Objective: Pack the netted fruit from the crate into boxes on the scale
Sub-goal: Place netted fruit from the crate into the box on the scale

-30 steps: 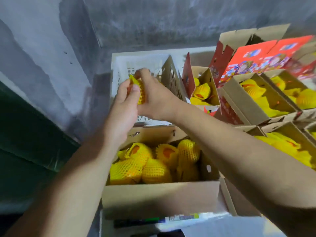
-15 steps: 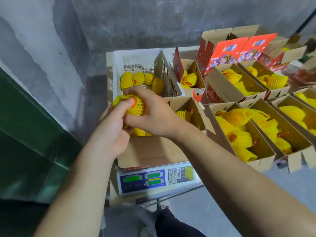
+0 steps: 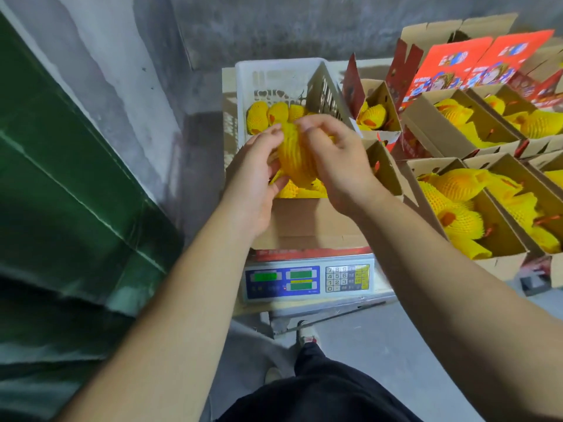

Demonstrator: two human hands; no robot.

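A: Where's the fruit [image 3: 297, 155]?

B: Up between both hands, over the far end of the box [image 3: 307, 220] on the scale [image 3: 307, 280]. Not set down yet. The crate [image 3: 274, 77] sits just beyond the box with more netted pieces in it.

A: Grip?

B: Left hand [image 3: 259, 181] cups it from the left and below, fingers curled round the net. Right hand [image 3: 332, 166] clamps it from the right, fingertips pinching at the top of the net. Blurred, so I can't tell the finer finger positions.

A: Which way does it lie?

B: Long axis runs roughly away from the person, tilted up at the far end. The box opening is directly under it and slightly nearer the body, with fruit already showing inside.

A: So the move?

B: My guess: straight down, a touch toward the body. Both hands are about equally close; either could lower it. The gap on the box's right side looks the likelier slot, which favours the right hand.
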